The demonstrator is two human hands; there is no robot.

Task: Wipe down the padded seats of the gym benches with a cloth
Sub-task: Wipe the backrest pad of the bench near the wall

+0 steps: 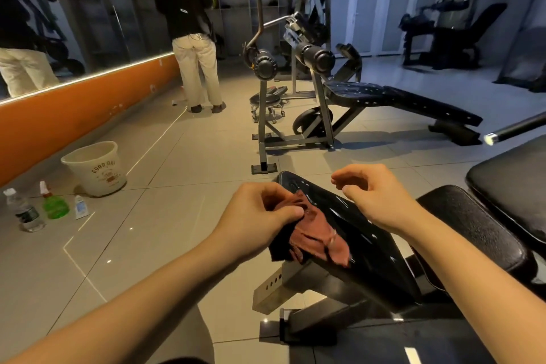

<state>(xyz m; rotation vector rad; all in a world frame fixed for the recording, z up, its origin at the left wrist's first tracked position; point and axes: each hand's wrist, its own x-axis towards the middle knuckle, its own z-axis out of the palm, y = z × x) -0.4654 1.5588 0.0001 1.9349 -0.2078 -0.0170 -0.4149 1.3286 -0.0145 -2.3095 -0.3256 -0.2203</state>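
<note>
A glossy black padded seat of a gym bench slopes away from me at centre. A reddish-brown cloth lies bunched over its left edge and hangs down the side. My left hand pinches the top of the cloth between thumb and fingers. My right hand hovers just above the seat with fingers loosely curled and holds nothing. A second black pad sits to the right of the seat, and a third one lies beyond it.
A white bucket, a green spray bottle, a water bottle and a small tube stand on the tiled floor at left. A person stands by the mirror wall. A sit-up bench with roller pads is ahead.
</note>
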